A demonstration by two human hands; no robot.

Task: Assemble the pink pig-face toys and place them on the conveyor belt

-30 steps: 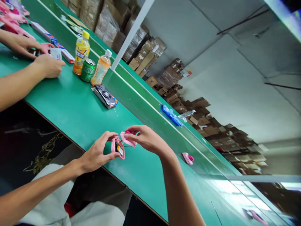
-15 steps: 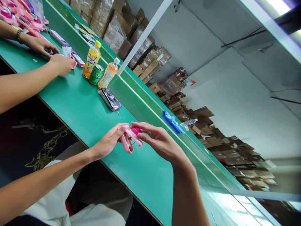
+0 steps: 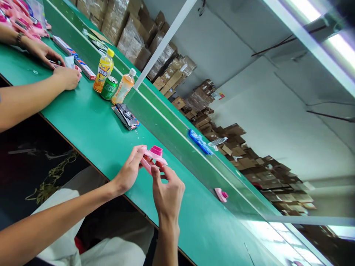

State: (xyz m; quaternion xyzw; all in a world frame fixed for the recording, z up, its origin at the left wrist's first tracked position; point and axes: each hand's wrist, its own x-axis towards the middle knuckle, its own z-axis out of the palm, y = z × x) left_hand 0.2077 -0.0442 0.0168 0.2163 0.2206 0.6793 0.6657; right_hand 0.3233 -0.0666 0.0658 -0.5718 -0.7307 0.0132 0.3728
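Observation:
A pink plastic casing (image 3: pixel 155 159) with a raised magenta part on top is held above the green table, its two halves parted like a jaw. Small orange-red parts show in the gap. My left hand (image 3: pixel 129 170) is closed around the casing's left end, thumb on the upper half. The fingers of my right hand (image 3: pixel 168 187) are pinched at the gap on the right side, touching the casing; whether they hold a small part between them is hidden. A similar pink piece (image 3: pixel 221 194) with a magenta knob lies farther right on the table.
A co-worker's hands (image 3: pixel 65 75) work on a pink item at the left, near a pink heap (image 3: pixel 20 16). Bottles (image 3: pixel 103 71), a green can (image 3: pixel 109 88) and a phone (image 3: pixel 127 115) on a stack lie between us. A blue item (image 3: pixel 200 142) sits beyond the divider (image 3: pixel 166 113).
My right hand has moved from the magenta top down to the casing's right underside, its fingers now pinched at the gap. The left hand keeps its hold. The pink piece at right has come into view.

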